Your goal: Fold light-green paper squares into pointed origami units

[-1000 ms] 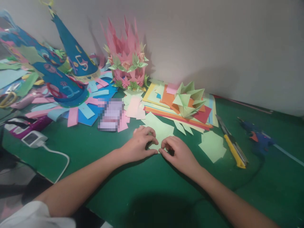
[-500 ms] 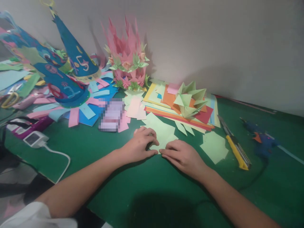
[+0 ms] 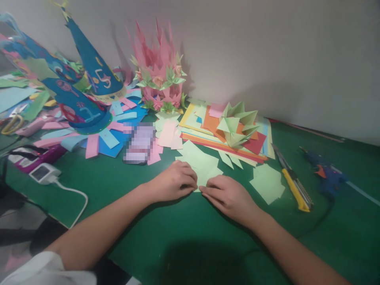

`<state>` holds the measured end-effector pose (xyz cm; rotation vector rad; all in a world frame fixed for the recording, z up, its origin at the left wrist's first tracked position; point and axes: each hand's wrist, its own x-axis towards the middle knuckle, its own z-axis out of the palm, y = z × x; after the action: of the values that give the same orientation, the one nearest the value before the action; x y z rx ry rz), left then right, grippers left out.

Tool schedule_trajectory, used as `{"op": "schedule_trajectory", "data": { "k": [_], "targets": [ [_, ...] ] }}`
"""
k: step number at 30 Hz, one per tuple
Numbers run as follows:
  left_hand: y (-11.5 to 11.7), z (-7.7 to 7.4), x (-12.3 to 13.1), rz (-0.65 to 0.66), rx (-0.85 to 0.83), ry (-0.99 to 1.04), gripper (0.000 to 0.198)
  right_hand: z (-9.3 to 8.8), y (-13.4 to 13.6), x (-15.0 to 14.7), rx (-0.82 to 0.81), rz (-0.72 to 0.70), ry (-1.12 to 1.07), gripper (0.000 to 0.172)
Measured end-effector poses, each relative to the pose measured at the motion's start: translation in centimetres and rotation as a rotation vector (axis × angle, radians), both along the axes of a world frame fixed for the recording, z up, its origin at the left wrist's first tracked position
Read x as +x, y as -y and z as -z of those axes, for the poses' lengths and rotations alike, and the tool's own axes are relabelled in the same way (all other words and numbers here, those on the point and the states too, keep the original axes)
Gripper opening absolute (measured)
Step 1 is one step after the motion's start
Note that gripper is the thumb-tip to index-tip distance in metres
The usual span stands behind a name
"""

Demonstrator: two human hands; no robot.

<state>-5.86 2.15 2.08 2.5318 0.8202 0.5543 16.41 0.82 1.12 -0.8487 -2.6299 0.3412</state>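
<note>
Green tabletop [image 3: 139,237], grey wall [image 3: 282,47] behind; left hand [image 3: 175,180], right hand [image 3: 230,194] both pinching pale green paper [image 3: 204,173]

Toward the back edge of the desk [image 3: 148,245], left to right: cones [image 3: 89,59], a tower [image 3: 158,77], then a stack [image 3: 187,118] bearing a folded star [image 3: 230,124]. The phone [image 3: 139,143] lies before the tower. Before the stack, sheets [image 3: 197,156] reach between left hand [image 3: 175,180] and right hand [image 3: 228,194]; rightward, a cutter [image 3: 293,186], then a glue gun [image 3: 329,178].
</note>
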Motion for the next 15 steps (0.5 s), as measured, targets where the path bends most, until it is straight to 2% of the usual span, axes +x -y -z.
{"op": "schedule_trajectory", "data": {
  "k": [2,4,15],
  "targets": [
    [-0.05,0.01,-0.11,0.1,0.024,-0.004,0.021,-0.13,0.01,-0.03,-0.003,0.004,0.008,0.028],
    [-0.03,-0.08,-0.2,0.144,0.046,-0.02,0.022,-0.28,0.02,-0.06,0.001,0.008,0.012,0.03],
    [0.26,-0.5,-0.01,0.128,0.11,-0.1,0.029,-0.27,0.07,-0.11,0.02,-0.002,0.038,0.029]
  ]
}}
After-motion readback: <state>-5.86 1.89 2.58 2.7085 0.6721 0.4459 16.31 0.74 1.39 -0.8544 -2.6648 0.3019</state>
